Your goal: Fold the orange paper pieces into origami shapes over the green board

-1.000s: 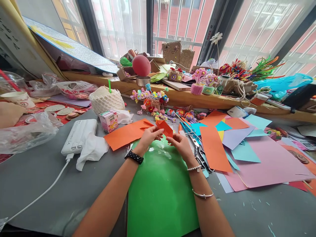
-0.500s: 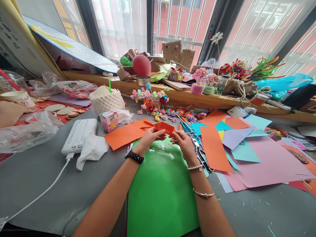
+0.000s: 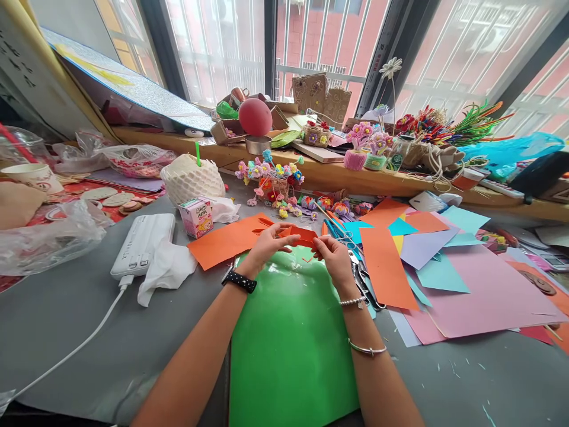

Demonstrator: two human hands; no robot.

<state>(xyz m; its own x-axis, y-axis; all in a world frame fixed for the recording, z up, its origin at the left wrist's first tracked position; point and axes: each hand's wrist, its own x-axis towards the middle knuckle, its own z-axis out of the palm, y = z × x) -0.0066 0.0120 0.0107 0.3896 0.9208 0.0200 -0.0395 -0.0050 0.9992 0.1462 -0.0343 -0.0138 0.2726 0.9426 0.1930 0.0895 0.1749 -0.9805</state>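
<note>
A folded piece of orange paper (image 3: 304, 236) is held up between both hands, over the far end of a glossy green mat (image 3: 293, 338). My left hand (image 3: 272, 246) pinches its left end with thumb and fingers. At the right end, the fingertips of my right hand (image 3: 332, 255) grip the same piece. Just below it, a thin orange scrap (image 3: 307, 260) shows above the green. Behind my left hand lies a flat orange sheet (image 3: 222, 242), with small folded orange pieces (image 3: 262, 225) on it.
Right of my hands are scissors (image 3: 359, 270), an orange strip (image 3: 386, 267) and a pink sheet (image 3: 484, 296) among coloured papers. To the left stand a white power bank (image 3: 144, 244) with a cable, a crumpled tissue (image 3: 166, 267), a small carton (image 3: 196, 217) and a coconut (image 3: 192, 178).
Both hands have shifted slightly, and the folded orange paper has turned a little between them. My right hand has moved slightly right. Things on the table stay where they were.
</note>
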